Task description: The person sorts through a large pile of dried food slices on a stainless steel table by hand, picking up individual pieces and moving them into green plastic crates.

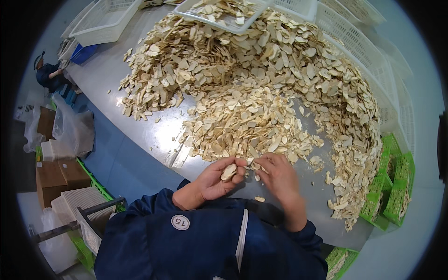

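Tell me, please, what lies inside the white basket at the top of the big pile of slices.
The white basket holds pale dried slices like the big pile under it. Its far part is cut off by the picture edge, and its floor is covered by the slices.

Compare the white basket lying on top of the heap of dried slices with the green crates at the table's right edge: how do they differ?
The white basket rests tilted on the heap, at the far end; the green crates sit beside and below the table, nearer the person. The white basket looks shallow and wide; the green crates look deeper and stand clustered. Both have latticed walls and hold pale slices.
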Demonstrator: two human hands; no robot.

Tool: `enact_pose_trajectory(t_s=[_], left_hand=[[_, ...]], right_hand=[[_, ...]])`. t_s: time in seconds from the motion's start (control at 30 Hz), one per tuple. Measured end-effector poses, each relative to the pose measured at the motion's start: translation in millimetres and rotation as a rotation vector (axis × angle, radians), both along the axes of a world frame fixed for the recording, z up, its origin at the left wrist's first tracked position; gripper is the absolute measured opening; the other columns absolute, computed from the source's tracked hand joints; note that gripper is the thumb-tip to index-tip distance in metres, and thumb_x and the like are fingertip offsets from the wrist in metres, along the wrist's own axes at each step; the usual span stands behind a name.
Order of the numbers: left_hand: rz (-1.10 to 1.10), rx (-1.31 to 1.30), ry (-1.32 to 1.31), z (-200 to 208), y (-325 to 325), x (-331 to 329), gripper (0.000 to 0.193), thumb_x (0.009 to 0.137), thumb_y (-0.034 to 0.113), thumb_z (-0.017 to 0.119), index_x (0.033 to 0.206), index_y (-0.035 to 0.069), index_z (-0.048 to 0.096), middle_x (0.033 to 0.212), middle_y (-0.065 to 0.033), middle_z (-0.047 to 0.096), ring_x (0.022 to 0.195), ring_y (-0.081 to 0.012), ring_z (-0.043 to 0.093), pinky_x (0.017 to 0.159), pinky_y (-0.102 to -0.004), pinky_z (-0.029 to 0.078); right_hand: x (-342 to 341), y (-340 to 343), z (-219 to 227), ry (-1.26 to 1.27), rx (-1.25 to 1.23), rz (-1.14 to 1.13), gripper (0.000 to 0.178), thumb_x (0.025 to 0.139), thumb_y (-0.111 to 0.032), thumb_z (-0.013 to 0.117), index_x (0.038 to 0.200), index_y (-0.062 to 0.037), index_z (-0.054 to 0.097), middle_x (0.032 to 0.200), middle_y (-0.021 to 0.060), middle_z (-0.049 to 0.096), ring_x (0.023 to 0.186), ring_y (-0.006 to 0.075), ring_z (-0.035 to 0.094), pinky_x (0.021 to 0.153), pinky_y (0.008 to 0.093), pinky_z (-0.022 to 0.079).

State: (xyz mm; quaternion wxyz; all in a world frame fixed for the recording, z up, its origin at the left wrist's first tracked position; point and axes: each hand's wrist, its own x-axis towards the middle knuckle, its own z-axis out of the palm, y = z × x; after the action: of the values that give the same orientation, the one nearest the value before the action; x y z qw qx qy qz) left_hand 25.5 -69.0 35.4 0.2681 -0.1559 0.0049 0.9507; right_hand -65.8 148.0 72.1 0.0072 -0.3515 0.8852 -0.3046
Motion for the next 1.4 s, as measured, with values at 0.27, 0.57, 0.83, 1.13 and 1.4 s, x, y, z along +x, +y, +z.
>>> enact_pose_trajectory(t_s=[0.27, 0.57, 0.83, 1.13, 1.4], left_hand=[[0.225, 0.101, 0.092, 26, -5, -19, 0.061, 0.107, 0.045, 0.027, 0.147, 0.001, 0.038, 0.147, -0.0195, 0.046, 0.140, -0.0351, 0.040, 0.119, -0.0487, 0.030], [0.224, 0.028, 0.141, -5, 21, -28, 0.039, 0.104, 0.035, 0.050, 0.129, 0.005, 0.056, 0.123, -0.0097, 0.063, 0.107, -0.0189, 0.065, 0.095, -0.0326, 0.054], [0.302, -0.192, 0.250, 8, 25, -21, 0.030, 0.103, 0.024, 0.054, 0.126, 0.004, 0.053, 0.118, -0.0097, 0.063, 0.109, -0.0185, 0.063, 0.094, -0.0288, 0.054], [0.367, -0.210, 0.184, -5, 25, -15, 0.020, 0.103, 0.022, 0.055, 0.112, 0.005, 0.055, 0.118, -0.0101, 0.061, 0.108, -0.0184, 0.062, 0.096, -0.0296, 0.053], [0.513, -1.268, 0.559, 44, 56, -45, 0.031, 0.103, 0.025, 0.048, 0.125, 0.004, 0.051, 0.124, -0.0087, 0.052, 0.118, -0.0221, 0.049, 0.106, -0.0329, 0.036]], right_hand=[[-12, -15, 0, 0.072, -0.077, -0.011, 0.015, 0.091, -0.013, 0.063, 0.103, -0.0055, 0.069, 0.100, 0.0108, 0.068, 0.090, 0.0321, 0.062, 0.079, 0.0398, 0.051], [19, -49, 40, -0.398, -0.294, -0.046, 0.035, 0.094, -0.008, 0.064, 0.127, 0.0016, 0.061, 0.096, 0.0141, 0.070, 0.080, 0.0174, 0.067, 0.069, 0.0288, 0.053], [26, -55, 31, -0.496, -0.318, -0.162, 0.023, 0.092, -0.003, 0.066, 0.114, 0.0048, 0.064, 0.087, 0.0092, 0.072, 0.077, 0.0099, 0.065, 0.066, 0.0225, 0.052], [37, -63, 45, -0.422, -0.255, -0.063, 0.031, 0.096, 0.000, 0.054, 0.127, 0.0054, 0.058, 0.107, 0.0114, 0.067, 0.094, 0.0137, 0.064, 0.081, 0.0253, 0.052], [30, -78, -1, -0.616, -1.201, -0.168, 0.047, 0.107, -0.025, 0.037, 0.147, 0.0009, 0.034, 0.138, 0.0130, 0.048, 0.127, 0.0235, 0.048, 0.110, 0.0371, 0.037]])
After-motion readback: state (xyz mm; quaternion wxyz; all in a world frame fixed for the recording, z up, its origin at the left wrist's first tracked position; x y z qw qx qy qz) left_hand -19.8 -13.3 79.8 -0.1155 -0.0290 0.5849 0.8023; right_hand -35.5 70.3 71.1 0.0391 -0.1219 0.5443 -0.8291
